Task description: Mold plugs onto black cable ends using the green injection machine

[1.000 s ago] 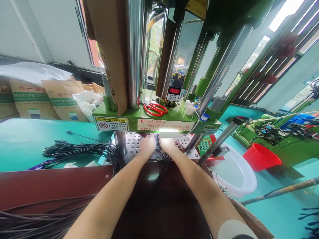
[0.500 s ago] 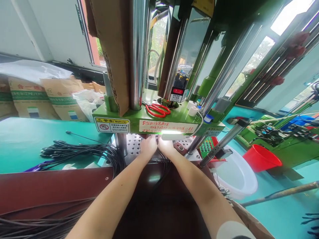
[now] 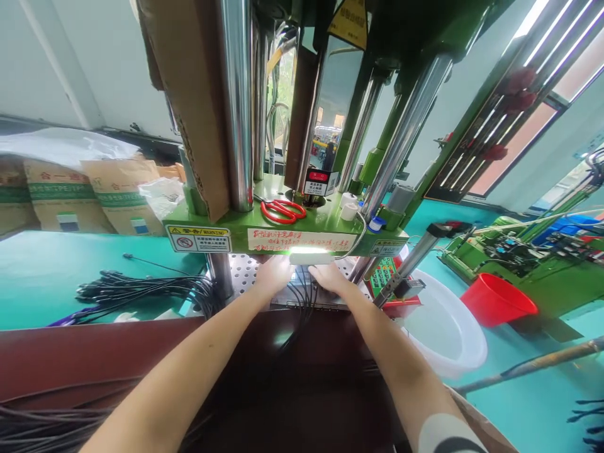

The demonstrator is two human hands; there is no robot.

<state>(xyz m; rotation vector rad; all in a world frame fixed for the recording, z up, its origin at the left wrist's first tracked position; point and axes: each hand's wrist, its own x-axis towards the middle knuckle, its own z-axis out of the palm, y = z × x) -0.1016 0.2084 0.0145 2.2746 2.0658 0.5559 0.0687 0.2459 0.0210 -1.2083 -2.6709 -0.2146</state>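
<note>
Under the front plate of a green press [image 3: 240,239], my left hand [image 3: 274,275] is at the left of a bundle of black cables [image 3: 304,299]. My right hand [image 3: 330,277] is at the right of the same bundle, its thumb side towards the cables. The cables run from a metal block between my hands down over the table edge. A lit white lamp [image 3: 311,258] and its glare cover most of my fingers, so their grip is hidden. Around both hands lies a perforated metal plate [image 3: 243,270].
Red-handled scissors [image 3: 283,212] lie on the press plate. More black cables [image 3: 141,290] rest on the green table at left. A control panel [image 3: 384,275], a white tub [image 3: 438,321] and a red bucket [image 3: 497,299] are at right. Press columns [image 3: 236,113] rise in front.
My hands were close together over the cables and have moved apart, left and right. The cables and metal block between them now show. The camera view has shifted slightly.
</note>
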